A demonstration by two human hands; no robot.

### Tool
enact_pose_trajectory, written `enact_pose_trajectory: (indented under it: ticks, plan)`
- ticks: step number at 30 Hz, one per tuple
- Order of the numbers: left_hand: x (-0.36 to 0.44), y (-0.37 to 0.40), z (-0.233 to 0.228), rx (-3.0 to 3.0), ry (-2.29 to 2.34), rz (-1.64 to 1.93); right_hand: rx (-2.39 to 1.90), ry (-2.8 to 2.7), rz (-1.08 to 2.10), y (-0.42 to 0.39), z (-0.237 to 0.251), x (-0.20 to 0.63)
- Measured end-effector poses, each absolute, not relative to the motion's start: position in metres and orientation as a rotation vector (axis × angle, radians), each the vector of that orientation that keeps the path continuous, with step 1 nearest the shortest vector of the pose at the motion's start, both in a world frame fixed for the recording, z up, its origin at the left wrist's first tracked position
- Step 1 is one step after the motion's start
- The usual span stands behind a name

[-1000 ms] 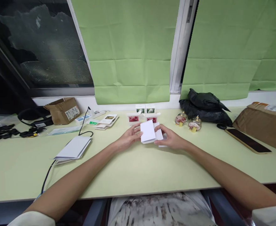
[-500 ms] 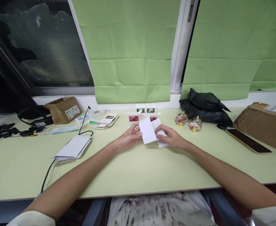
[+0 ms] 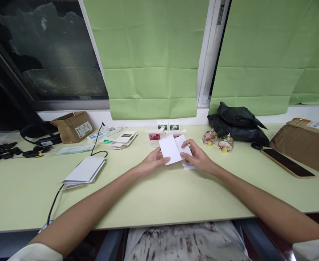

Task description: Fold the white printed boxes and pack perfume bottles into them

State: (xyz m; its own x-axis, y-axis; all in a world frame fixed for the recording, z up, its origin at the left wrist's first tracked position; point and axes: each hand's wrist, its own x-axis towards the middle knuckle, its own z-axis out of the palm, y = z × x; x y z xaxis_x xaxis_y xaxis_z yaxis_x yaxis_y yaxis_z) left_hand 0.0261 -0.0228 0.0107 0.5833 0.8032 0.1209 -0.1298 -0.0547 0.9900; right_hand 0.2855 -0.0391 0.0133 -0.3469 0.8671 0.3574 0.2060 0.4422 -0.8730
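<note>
Over the middle of the table, both my hands hold a small white paper box (image 3: 170, 151), partly unfolded, with panels standing at angles. My left hand (image 3: 154, 160) grips its left panel, thumb on the front face. On the right side, my right hand (image 3: 199, 156) pinches a panel between thumb and bent forefinger. A white flap hangs below the right fingers. Just behind stand small boxes with red flower pictures (image 3: 154, 136), partly covered by the held one. Farther back are two boxes with white flower pictures (image 3: 174, 127).
On the left lie a stack of flat white box blanks (image 3: 85, 169), printed blanks (image 3: 124, 139), a black cable (image 3: 54, 199) and an open brown carton (image 3: 76, 127). Rightward are two ornate jars (image 3: 225, 143), black plastic bags (image 3: 237, 125), a phone (image 3: 287, 163) and a brown parcel (image 3: 306, 145).
My left thumb has moved onto the front of the white panel. The right forefinger has lifted and bent along the right panel, and the two panels have spread slightly.
</note>
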Motion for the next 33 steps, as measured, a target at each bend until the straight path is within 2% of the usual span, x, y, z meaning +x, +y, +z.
enact_pose_trajectory:
  ticks: [5,12,17,33]
  plan:
    - [0.024,-0.018,0.011,1.448,0.631,0.839,-0.705,-1.661,1.16,-0.039,0.018,0.283]
    - [0.02,-0.018,0.013,1.476,0.68,0.891,-0.74,-1.453,1.354,-0.029,0.017,0.29]
    - [0.02,-0.018,0.014,1.511,0.642,0.85,-0.706,-1.582,1.511,-0.029,0.02,0.295]
    - [0.028,-0.028,0.013,1.615,0.711,0.824,-0.773,-1.721,1.353,-0.032,0.008,0.283]
